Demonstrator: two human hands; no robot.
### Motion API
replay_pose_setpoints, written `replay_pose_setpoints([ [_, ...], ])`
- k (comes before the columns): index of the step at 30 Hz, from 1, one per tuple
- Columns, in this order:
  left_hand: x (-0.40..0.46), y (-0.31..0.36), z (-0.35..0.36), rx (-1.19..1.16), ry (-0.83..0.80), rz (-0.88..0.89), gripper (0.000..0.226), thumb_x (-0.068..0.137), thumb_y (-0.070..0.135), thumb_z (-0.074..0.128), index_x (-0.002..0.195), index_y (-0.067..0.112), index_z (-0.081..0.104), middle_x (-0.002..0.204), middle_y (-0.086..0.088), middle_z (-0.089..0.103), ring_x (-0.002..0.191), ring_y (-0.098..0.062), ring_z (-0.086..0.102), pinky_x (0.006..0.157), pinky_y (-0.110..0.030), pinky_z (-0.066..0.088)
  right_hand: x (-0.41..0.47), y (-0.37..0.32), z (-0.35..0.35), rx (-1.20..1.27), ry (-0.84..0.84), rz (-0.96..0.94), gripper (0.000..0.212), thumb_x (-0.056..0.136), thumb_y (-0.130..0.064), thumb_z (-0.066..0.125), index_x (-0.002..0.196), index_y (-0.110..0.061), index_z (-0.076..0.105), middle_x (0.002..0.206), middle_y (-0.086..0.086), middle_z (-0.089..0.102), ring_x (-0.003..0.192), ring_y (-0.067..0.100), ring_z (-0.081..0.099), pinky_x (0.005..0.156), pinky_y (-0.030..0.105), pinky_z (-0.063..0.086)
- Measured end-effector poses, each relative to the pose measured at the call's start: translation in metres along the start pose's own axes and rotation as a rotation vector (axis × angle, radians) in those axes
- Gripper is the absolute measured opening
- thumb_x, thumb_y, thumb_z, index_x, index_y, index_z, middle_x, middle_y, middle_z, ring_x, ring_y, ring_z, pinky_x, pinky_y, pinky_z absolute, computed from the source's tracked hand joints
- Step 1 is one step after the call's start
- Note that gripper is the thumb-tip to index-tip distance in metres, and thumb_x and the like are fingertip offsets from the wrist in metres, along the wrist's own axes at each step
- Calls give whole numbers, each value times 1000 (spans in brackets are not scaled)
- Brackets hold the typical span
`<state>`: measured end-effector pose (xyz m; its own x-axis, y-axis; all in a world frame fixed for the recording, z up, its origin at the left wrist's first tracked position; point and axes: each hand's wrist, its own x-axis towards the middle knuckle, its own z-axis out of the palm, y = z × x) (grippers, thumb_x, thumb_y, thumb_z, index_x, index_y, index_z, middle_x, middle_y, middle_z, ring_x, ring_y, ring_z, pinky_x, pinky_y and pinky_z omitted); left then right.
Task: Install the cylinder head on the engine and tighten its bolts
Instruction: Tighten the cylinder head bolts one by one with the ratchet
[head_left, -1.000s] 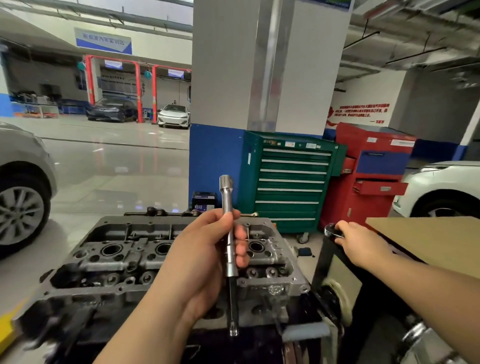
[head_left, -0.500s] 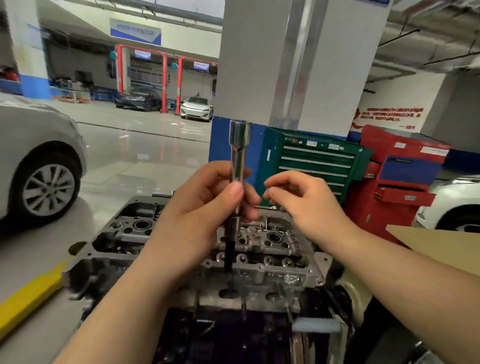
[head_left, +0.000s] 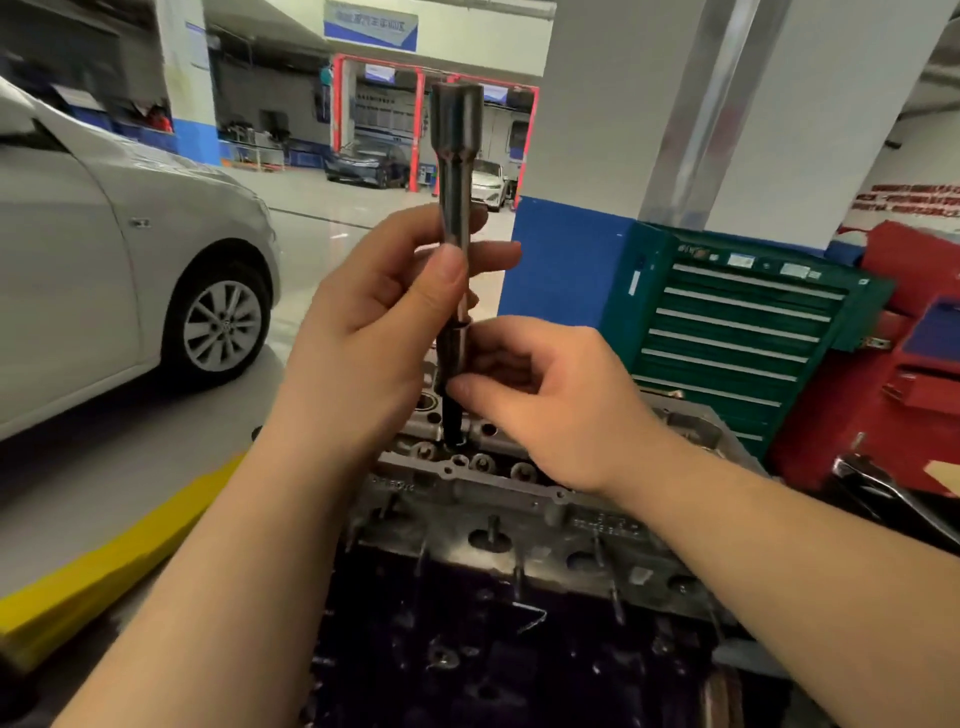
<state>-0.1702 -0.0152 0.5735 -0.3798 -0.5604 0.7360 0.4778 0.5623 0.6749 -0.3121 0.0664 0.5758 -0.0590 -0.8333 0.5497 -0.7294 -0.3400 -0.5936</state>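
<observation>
Grey cast-metal cylinder head (head_left: 498, 499) is seated on the dark engine block (head_left: 493, 649), lower centre of frame. Long steel socket extension bar (head_left: 456, 208) is held upright at centre: upper shaft gripped by left hand (head_left: 374, 332), lower shaft pinched by right hand (head_left: 550, 400).
</observation>
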Motion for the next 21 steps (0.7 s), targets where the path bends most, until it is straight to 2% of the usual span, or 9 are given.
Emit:
replay_pose_setpoints([
  [2, 3, -1, -5, -13, 21, 18, 26, 111, 25, 50, 132, 33, 63, 122, 8, 77, 109, -9, 68, 97, -31, 55, 7, 0, 5, -11, 51, -31, 24, 89, -27, 74, 99, -48, 68, 102, -20, 76, 98, 1, 72, 94, 37, 59],
  [4, 6, -3, -9, -13, 6, 20, 32, 110, 21, 51, 134, 39, 60, 125, 6, 76, 114, -9, 68, 96, -28, 55, 16, 2, 9, -20, 65, -41, 24, 88, -31, 72, 96, -51, 65, 103, -22, 75, 99, 2, 71, 93, 40, 59],
  [7, 8, -11, -20, 37, -7, -44, 41, 107, 14, 54, 145, 30, 57, 120, 2, 77, 109, -10, 70, 91, -27, 58, 25, 12, 18, 29, 6, 12, 22, 87, -33, 72, 97, -51, 66, 100, -18, 76, 98, 8, 73, 89, 46, 61],
  [11, 6, -20, -33, 92, -12, -120, 42, 105, 20, 57, 144, 37, 56, 118, 7, 78, 111, -13, 73, 93, -33, 61, 32, 26, 27, 113, -98, 78, 21, 83, -32, 72, 99, -46, 67, 99, -10, 77, 95, 16, 75, 83, 49, 63],
  [13, 3, -23, -36, 70, -24, -134, 41, 108, 16, 55, 143, 37, 55, 120, 7, 77, 110, -15, 74, 87, -27, 60, 36, 30, 26, 104, -129, 57, 21, 83, -31, 72, 99, -43, 67, 97, -11, 77, 91, 16, 76, 81, 49, 63],
  [15, 2, -25, -36, 49, -56, -131, 43, 110, 13, 52, 145, 38, 54, 125, 6, 76, 113, -15, 74, 89, -22, 58, 38, 33, 22, 98, -141, 34, 21, 85, -29, 71, 99, -43, 66, 96, -14, 76, 92, 14, 75, 84, 49, 62],
  [18, 2, -29, -35, 13, -101, -119, 48, 111, 13, 49, 155, 32, 47, 130, 2, 74, 121, -18, 70, 96, -26, 57, 37, 37, 17, 93, -129, 2, 21, 87, -28, 69, 101, -43, 65, 99, -16, 75, 96, 12, 74, 90, 49, 60],
  [21, 8, -29, -33, 7, -143, -130, 52, 109, 17, 54, 158, 31, 44, 125, -3, 76, 115, -22, 73, 91, -28, 59, 32, 42, 13, 122, -106, -15, 24, 88, -26, 67, 98, -47, 65, 100, -18, 75, 101, 11, 73, 92, 51, 59],
])
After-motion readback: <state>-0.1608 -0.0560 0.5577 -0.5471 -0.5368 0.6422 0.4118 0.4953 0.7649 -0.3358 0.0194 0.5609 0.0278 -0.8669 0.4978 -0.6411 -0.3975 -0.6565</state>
